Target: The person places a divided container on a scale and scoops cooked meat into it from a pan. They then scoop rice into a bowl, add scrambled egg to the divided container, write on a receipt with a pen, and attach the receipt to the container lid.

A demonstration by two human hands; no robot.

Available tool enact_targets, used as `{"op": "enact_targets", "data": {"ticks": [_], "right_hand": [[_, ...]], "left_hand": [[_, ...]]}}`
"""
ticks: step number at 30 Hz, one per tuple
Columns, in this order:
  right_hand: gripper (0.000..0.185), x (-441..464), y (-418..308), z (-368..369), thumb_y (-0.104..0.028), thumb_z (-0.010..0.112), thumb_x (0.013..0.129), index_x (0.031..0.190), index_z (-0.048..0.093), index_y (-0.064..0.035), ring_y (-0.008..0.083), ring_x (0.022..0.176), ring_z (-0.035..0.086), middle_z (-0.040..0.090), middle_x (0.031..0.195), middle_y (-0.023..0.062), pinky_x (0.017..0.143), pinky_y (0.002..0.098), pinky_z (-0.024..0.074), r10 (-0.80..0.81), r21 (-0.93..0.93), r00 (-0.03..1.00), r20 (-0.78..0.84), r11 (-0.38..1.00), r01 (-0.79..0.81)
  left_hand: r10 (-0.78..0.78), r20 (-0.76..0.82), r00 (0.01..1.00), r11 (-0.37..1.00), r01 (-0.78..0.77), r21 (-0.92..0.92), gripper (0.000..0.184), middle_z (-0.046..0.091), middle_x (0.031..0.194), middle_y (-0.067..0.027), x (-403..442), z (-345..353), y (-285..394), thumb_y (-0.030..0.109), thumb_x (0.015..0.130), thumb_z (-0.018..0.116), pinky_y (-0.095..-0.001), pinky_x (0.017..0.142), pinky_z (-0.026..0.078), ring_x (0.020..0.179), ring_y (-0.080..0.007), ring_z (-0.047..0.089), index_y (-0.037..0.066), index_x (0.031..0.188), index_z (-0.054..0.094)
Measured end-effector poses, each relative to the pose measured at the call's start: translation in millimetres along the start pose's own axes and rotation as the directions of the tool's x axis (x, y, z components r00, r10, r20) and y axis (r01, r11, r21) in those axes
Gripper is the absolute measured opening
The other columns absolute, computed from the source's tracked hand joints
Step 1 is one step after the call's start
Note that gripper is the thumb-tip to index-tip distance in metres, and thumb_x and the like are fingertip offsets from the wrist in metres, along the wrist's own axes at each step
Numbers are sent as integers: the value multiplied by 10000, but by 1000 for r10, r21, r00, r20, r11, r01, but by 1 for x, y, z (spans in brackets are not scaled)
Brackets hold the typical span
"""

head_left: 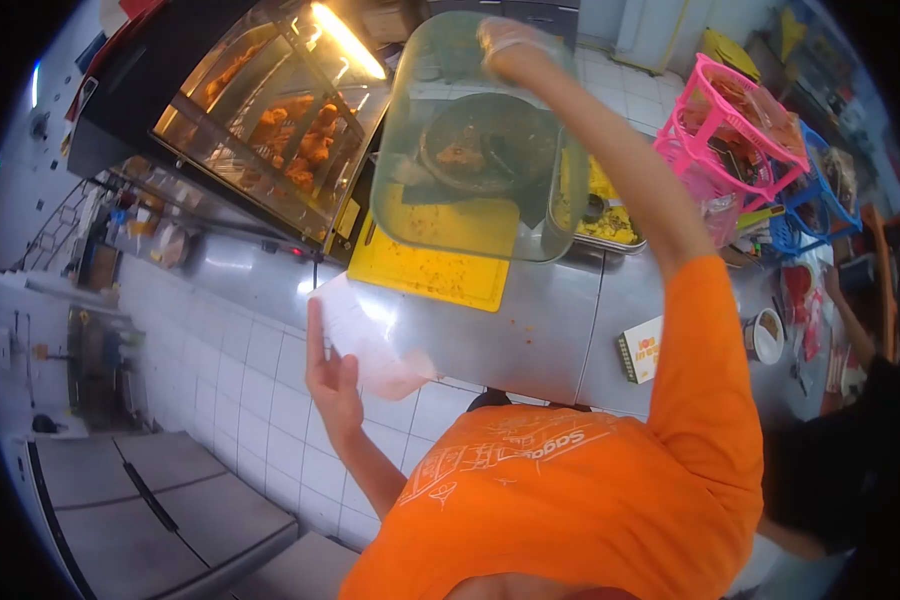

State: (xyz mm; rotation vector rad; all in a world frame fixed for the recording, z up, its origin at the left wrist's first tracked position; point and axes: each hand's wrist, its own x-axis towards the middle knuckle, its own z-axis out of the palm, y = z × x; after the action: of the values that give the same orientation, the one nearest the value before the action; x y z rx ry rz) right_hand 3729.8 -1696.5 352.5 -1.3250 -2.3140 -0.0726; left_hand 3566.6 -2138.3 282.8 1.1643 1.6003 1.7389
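Observation:
My left hand [337, 390] is low at the counter's front edge, thumb apart from the fingers, holding a thin white paper sheet or bag [355, 325]. Far across the counter, my right hand [510, 45], in a thin clear glove, has its fingers curled at the upper part of a green-tinted clear plastic tub [400, 205]. Its fingertips are blurred. Through the plastic shows a round dark pan [460, 155]. Below lies a yellow cutting board [450, 285] strewn with crumbs. A metal tray [620, 245] of yellow food sits to the right, partly behind the tub.
A lit display warmer [290, 150] with browned fried pieces stands at the left. Pink [710, 125] and blue baskets [820, 225] are stacked at the right. A small printed box [640, 350] and a white cup [765, 337] sit nearby. Another person [840, 450] in black works at the right.

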Motion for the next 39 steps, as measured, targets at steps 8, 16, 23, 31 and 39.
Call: {"op": "enact_targets", "data": {"ticks": [8, 16, 23, 31, 39], "right_hand": [[305, 4, -101, 78, -133, 626, 855, 1159, 653, -115, 264, 1141, 620, 643, 1241, 98, 953, 493, 489, 352, -93, 860, 368, 935, -343], [436, -12, -107, 73, -311, 570, 911, 1282, 568, -82, 307, 1151, 599, 614, 1265, 137, 1046, 416, 423, 258, 185, 854, 451, 909, -373], [276, -164, 173, 136, -183, 654, 794, 1044, 653, -65, 342, 996, 643, 670, 1051, 171, 858, 435, 496, 367, -234, 894, 259, 921, -311], [395, -243, 129, 90, -68, 731, 708, 1087, 657, -147, 322, 1071, 621, 663, 1101, 133, 881, 419, 493, 339, -256, 793, 507, 937, -237], [485, -221, 150, 143, 25, 588, 770, 1233, 506, -91, 376, 1089, 544, 548, 1186, 214, 896, 452, 473, 250, 31, 966, 61, 967, -253]], "left_hand": [[-18, 18, 1000, 999, 17, 43, 705, 399, 1484, -150, 30, -42, -17, 384, 897, 561, -373, 1078, 374, 1332, -290, 429, 24, 1469, 357], [-98, 121, 988, 994, 92, 55, 732, 454, 1437, -158, 59, -36, -25, 444, 878, 576, -386, 1055, 412, 1299, -286, 470, 51, 1464, 379], [-159, 162, 974, 987, 160, 5, 790, 458, 1435, -160, 75, -17, -35, 534, 863, 590, -387, 1041, 424, 1295, -279, 476, 51, 1457, 393], [-37, 273, 961, 992, 69, -108, 813, 389, 1485, -173, 103, 20, -51, 402, 873, 634, -411, 1100, 339, 1343, -273, 412, 8, 1492, 285], [-46, 284, 958, 982, 95, -162, 788, 336, 1522, -167, 103, 40, -48, 194, 857, 656, -401, 1124, 305, 1374, -248, 368, 14, 1506, 246]]}}
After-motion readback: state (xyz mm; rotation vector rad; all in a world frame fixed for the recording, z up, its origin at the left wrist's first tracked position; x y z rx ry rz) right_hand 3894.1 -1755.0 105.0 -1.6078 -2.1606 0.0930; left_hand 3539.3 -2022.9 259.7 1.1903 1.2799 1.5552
